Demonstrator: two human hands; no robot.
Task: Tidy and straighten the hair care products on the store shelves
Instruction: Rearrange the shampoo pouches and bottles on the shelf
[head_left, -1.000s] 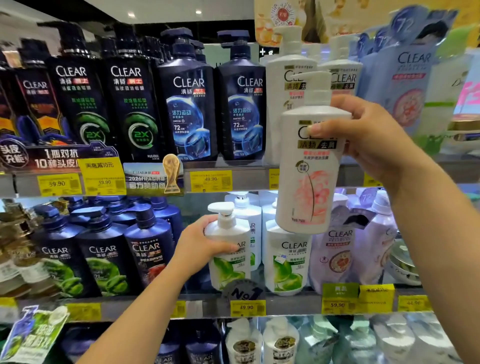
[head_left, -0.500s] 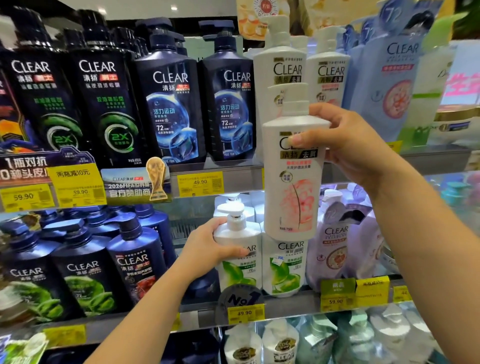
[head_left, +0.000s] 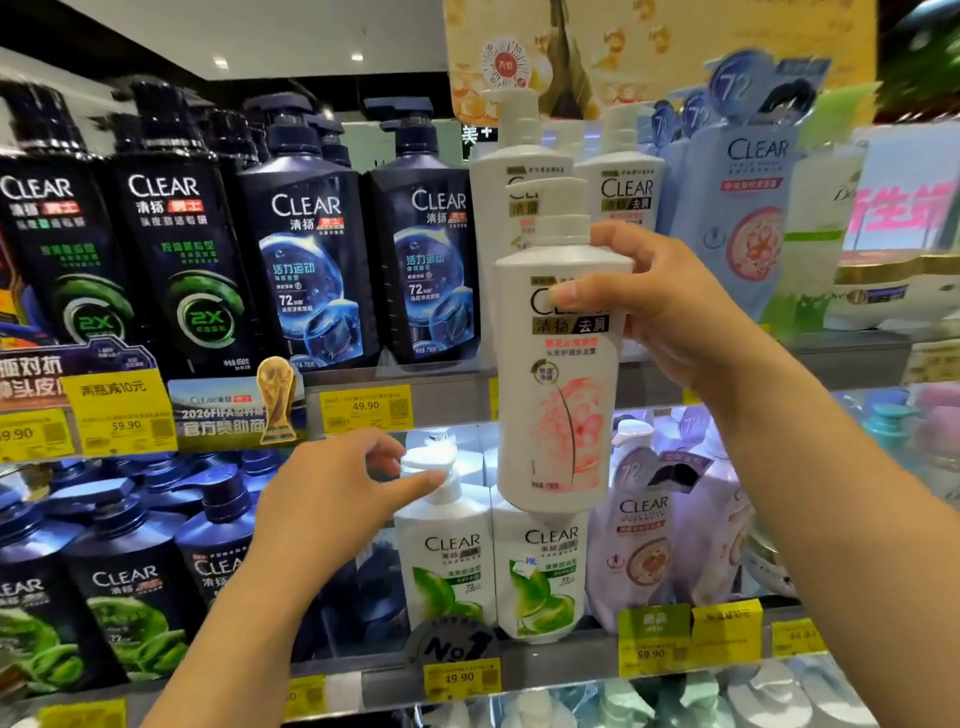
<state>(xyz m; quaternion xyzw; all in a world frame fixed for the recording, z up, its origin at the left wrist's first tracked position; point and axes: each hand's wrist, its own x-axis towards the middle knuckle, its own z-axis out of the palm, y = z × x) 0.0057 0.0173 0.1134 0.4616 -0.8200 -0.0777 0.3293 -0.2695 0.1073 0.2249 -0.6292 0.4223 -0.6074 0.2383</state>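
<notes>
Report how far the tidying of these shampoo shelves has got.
Done: the dark bottles on the upper shelf stand upright, labels forward. In hand: the right hand holds a white pink-flower bottle off the shelf, in front of the white bottles; the left hand touches the pump of a green-leaf bottle on the lower shelf. Left: shelving the held bottle and squaring that pump.

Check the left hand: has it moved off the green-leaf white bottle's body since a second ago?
Yes. The left hand went up from the green-leaf bottle body to its pump head, fingers now at the pump, nearer the 49.90 price tag above.
</notes>
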